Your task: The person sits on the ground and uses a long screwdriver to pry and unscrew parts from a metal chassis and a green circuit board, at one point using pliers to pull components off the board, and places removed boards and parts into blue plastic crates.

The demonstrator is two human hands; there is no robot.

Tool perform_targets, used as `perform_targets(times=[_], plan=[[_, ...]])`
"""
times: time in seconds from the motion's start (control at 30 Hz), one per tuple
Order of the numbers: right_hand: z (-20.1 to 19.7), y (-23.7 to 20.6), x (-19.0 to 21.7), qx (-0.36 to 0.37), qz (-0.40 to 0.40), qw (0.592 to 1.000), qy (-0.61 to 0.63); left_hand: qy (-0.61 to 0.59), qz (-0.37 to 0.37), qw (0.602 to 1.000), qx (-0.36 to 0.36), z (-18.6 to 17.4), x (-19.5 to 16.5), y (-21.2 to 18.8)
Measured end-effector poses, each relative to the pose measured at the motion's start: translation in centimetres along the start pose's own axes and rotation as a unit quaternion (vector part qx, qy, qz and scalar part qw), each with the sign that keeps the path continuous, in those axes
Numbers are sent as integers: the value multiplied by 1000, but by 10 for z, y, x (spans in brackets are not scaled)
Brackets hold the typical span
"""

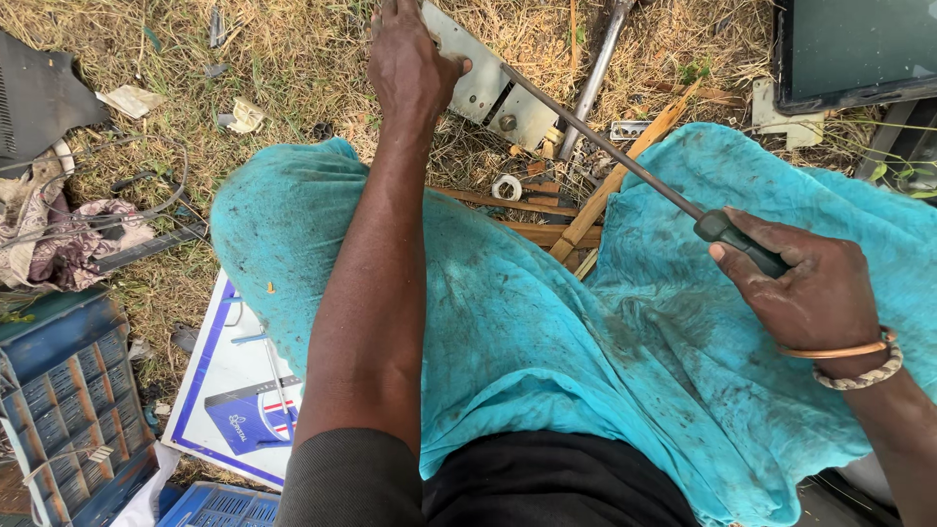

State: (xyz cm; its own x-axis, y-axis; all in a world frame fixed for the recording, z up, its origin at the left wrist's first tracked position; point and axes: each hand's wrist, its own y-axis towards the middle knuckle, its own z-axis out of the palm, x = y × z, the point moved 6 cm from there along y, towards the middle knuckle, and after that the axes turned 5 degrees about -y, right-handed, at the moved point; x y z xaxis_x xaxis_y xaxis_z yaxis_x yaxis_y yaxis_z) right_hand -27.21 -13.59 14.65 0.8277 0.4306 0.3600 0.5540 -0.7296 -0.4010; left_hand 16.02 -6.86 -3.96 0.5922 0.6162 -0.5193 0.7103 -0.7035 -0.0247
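Note:
My left hand (408, 60) reaches forward and grips a pale grey metal bracket plate (488, 83) lying on dry grass. My right hand (810, 288) holds the dark handle of a long screwdriver (625, 161). Its thin shaft runs up and left, and the tip meets the plate beside my left thumb. Turquoise cloth (547, 332) covers both my knees below the arms. A copper bangle and a braided band sit on my right wrist.
Wooden sticks (610, 185) and a metal tube (595, 73) lie between my knees. A dark screen panel (859, 49) stands top right. At the left are a blue plastic crate (68, 390), a white printed board (229, 390), tangled wires and rags.

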Motion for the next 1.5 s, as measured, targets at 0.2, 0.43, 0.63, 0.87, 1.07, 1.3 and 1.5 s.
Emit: perform_targets(times=[0.2,0.43,0.63,0.87,1.07,1.3,1.5], plan=[[-7,-5,15,-69,-90,991,-66,14,26,999,-13,1,-3,-3],[-15,-20,43,-195,-211,936,-204,-1,4,1000,-23,-20,-15,2],[-12,7,-4,88,175,943,268,-27,-2,1000,-12,-24,-15,-2],[-27,-11,53,-106,-175,892,-404,26,68,996,-59,-15,-19,-5],[0,14,-1,103,100,987,-77,-43,-3,999,-3,-18,-11,-7],[75,71,-9,281,159,907,271,-22,23,999,-21,-18,-13,-13],[97,116,9,322,98,905,259,-24,7,1000,-12,-17,-16,-13]])
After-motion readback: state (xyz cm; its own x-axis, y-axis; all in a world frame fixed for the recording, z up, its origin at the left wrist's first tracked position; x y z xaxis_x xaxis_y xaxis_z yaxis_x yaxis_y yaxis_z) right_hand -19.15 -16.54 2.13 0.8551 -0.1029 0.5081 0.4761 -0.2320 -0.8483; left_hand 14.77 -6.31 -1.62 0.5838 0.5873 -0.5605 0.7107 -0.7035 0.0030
